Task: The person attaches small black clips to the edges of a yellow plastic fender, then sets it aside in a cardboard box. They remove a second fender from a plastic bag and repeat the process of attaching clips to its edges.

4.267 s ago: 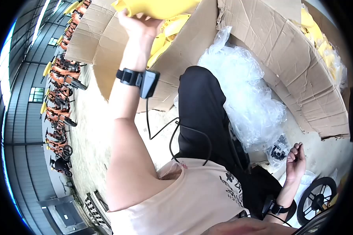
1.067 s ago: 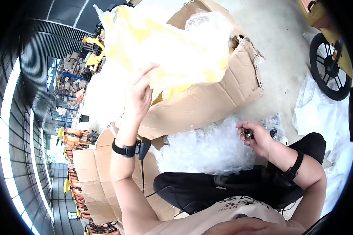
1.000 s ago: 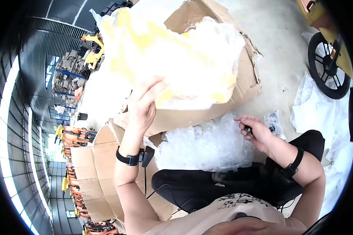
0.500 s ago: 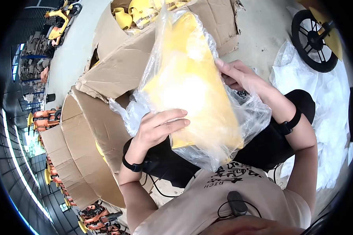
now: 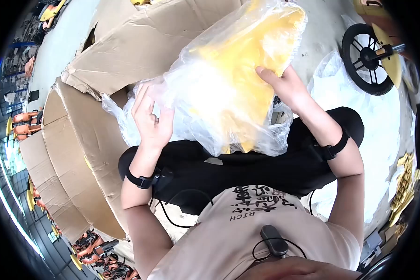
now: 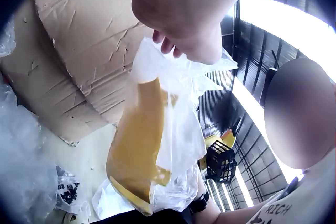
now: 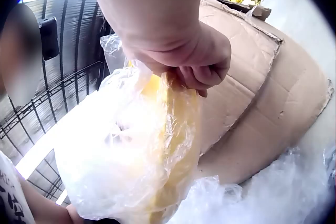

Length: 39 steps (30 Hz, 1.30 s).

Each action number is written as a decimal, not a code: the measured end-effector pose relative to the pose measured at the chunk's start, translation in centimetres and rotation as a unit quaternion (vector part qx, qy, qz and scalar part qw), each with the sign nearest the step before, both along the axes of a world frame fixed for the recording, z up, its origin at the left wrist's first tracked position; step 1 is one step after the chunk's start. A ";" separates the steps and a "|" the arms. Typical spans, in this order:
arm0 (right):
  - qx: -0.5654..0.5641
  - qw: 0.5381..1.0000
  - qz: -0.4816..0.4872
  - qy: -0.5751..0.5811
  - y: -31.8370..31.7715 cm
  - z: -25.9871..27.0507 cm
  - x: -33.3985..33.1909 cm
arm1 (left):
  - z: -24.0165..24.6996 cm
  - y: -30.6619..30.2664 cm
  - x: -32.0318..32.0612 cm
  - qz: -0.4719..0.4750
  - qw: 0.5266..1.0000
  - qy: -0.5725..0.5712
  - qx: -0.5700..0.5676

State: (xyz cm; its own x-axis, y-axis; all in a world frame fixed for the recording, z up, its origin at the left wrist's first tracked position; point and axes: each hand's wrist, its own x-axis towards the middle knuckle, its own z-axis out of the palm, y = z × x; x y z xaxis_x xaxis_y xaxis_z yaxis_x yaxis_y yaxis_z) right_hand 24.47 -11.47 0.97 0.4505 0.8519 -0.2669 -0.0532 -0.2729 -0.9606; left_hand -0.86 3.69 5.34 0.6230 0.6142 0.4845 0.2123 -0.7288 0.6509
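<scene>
A yellow plastic part [image 5: 247, 60] sits inside a clear plastic bag [image 5: 205, 107], held up over my lap. My left hand [image 5: 150, 122] is at the bag's left edge, and in the left wrist view its fingertips [image 6: 170, 45] pinch the film of the bag [image 6: 178, 129] above the yellow part [image 6: 134, 150]. My right hand [image 5: 284, 86] grips the part's right side through the plastic. The right wrist view shows that hand [image 7: 189, 61] with fingers curled into the bag [image 7: 126, 161].
Large torn cardboard boxes [image 5: 135, 42] stand ahead and to the left [image 5: 79, 154]. A black wheel [image 5: 366, 58] stands at the upper right, beside white plastic sheeting [image 5: 387, 140]. Yellow pieces [image 5: 403, 182] lie at the far right. Orange scooters [image 5: 21, 123] line the left.
The bagged part has swung up and to the right. My left hand has left the part's underside and now pinches the bag's left edge. My right hand stays on the right side.
</scene>
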 end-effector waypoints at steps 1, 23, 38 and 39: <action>-0.002 1.000 0.006 0.001 0.0 -0.3 -0.1 | -0.4 -0.4 0.0 0.006 1.000 0.001 -0.002; -0.035 0.988 -0.109 0.102 -0.4 0.1 1.6 | 5.3 6.2 -7.5 0.203 0.901 -0.370 -0.103; 0.124 0.955 -0.266 0.046 0.4 -0.4 2.0 | 4.1 -0.4 0.3 -0.037 0.983 0.137 0.120; 0.122 0.956 -0.264 0.043 0.4 0.3 2.0 | 2.8 -0.5 0.8 -0.055 0.985 0.161 0.014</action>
